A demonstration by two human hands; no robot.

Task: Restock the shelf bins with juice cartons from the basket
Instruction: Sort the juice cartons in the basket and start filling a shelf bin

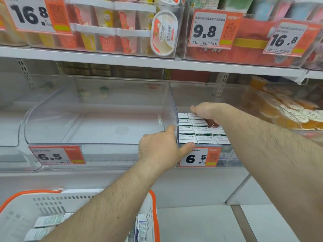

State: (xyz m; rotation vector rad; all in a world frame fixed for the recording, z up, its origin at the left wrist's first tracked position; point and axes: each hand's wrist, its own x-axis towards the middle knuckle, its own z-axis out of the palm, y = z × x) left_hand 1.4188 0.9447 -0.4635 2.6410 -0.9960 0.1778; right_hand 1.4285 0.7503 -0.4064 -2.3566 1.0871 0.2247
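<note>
Two clear plastic shelf bins stand side by side on the middle shelf. The left bin (52,119) holds nothing. The right bin (197,91) is filled with rows of green-and-white juice cartons (201,132). My left hand (160,147) grips the front corner of the clear wall (170,105) between the bins, thumb on the right bin's front edge. My right hand (206,112) reaches into the right bin, fingers curled down onto the back row of cartons. A white basket (22,205) with an orange rim sits at lower left, with several cartons (47,220) lying in it.
Price tags reading 6.5 hang on both bin fronts (56,155). The upper shelf (122,58) carries clear bins of ice-cream cups and tubs. Orange jelly cups (286,109) fill a bin at right. A white freezer top (201,222) lies below the shelf.
</note>
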